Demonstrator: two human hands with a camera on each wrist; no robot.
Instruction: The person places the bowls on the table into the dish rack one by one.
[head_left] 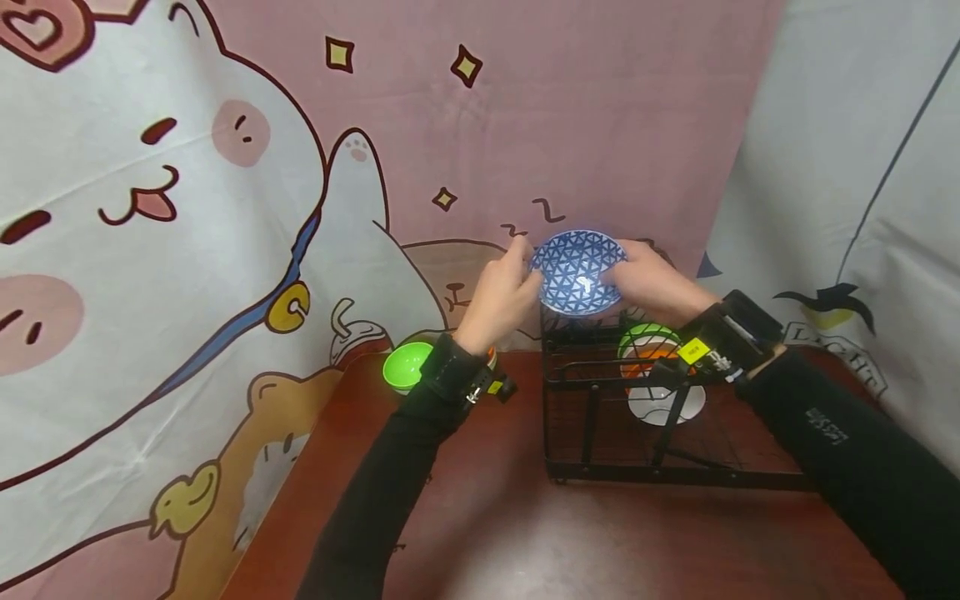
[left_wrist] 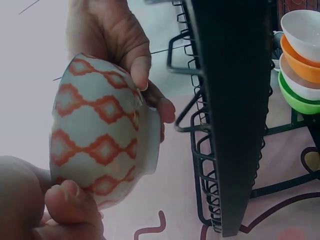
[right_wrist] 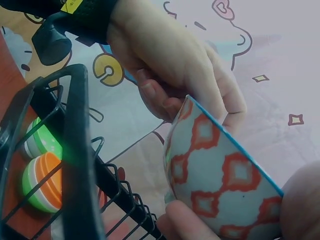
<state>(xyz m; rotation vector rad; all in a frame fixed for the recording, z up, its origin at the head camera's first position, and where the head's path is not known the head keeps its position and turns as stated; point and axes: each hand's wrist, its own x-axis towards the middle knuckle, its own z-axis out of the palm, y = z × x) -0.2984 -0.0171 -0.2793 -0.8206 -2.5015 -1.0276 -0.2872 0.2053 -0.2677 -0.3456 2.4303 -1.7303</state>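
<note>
A bowl [head_left: 579, 273] with a blue-and-white triangle pattern inside is held up above the rack by both hands. Its outside [left_wrist: 95, 130] is white with orange-red diamonds, and a plain white foot shows in the left wrist view. My left hand [head_left: 500, 292] grips the rim on the left. On the opposite side my right hand [head_left: 654, 279] pinches the rim, its thumb over the inner edge. The bowl is tilted, its inside toward the head camera. Just below it stands a black wire rack [head_left: 592, 387].
Behind the rack's front bars sits a stack of white, orange and green bowls [left_wrist: 302, 65]. A green bowl [head_left: 407, 367] stands on the red-brown table [head_left: 480, 517] at the left, and an orange stack [right_wrist: 47, 175] is beside it. Behind hangs a cartoon-printed cloth [head_left: 600, 108].
</note>
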